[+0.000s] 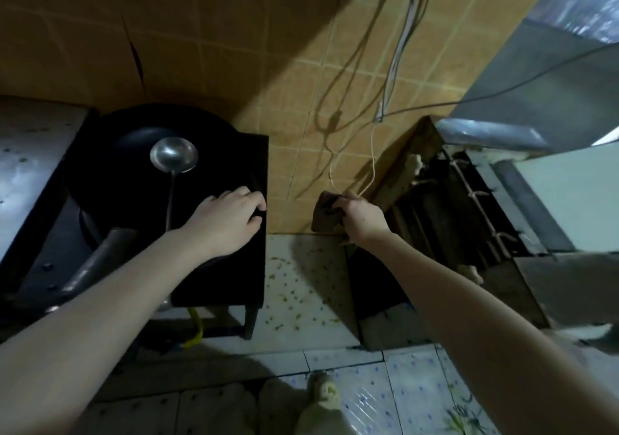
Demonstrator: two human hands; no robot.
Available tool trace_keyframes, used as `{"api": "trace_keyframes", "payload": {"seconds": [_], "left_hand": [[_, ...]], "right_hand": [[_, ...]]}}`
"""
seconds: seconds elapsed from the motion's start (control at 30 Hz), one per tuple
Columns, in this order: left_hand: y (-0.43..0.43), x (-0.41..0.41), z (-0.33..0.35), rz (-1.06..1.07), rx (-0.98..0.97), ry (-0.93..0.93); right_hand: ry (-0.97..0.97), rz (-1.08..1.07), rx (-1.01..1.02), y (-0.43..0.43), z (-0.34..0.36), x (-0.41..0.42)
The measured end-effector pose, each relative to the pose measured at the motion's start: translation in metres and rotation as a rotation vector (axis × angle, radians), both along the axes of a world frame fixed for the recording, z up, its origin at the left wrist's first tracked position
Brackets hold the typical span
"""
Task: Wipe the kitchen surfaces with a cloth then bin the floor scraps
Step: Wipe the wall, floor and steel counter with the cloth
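At far left, dull scratched steel counter (30, 153), then round black wok (134, 180) with shiny steel ladle (173, 154) inside. Left hand (227, 220) on flat black stove top (234, 267), fingers together, tips bent over its right edge. Behind, tan tiled wall (291, 99). Close to that wall, dark brown cloth (323, 213) bunched in right hand (360, 215), fingers closed around it. Below, yellow scraps (288, 295) scattered on pale speckled floor tiles (318, 267).

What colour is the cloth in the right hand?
The cloth is dark brown, seen in the head view.
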State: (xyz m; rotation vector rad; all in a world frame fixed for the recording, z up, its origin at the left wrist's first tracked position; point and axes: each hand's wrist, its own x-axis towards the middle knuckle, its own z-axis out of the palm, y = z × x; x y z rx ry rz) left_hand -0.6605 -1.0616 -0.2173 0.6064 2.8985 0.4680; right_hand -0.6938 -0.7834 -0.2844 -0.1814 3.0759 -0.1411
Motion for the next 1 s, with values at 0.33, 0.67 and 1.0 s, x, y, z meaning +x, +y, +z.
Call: {"api": "trace_keyframes", "payload": {"seconds": [0.33,0.67,1.0], "left_hand": [[0.082,0.033,-0.045,0.072,-0.008,-0.094],[0.155,0.046,-0.105,0.267,0.11,-0.239],[0.176,0.052,-0.174,0.379,0.122,-0.33]], "right_hand": [[-0.085,-0.083,-0.19,0.078,-0.036,0.037],[-0.173,-0.249,-0.435,0.139,-0.097,0.049],[-0.293,-0.506,-0.648,0.144,-0.152,0.053]]}}
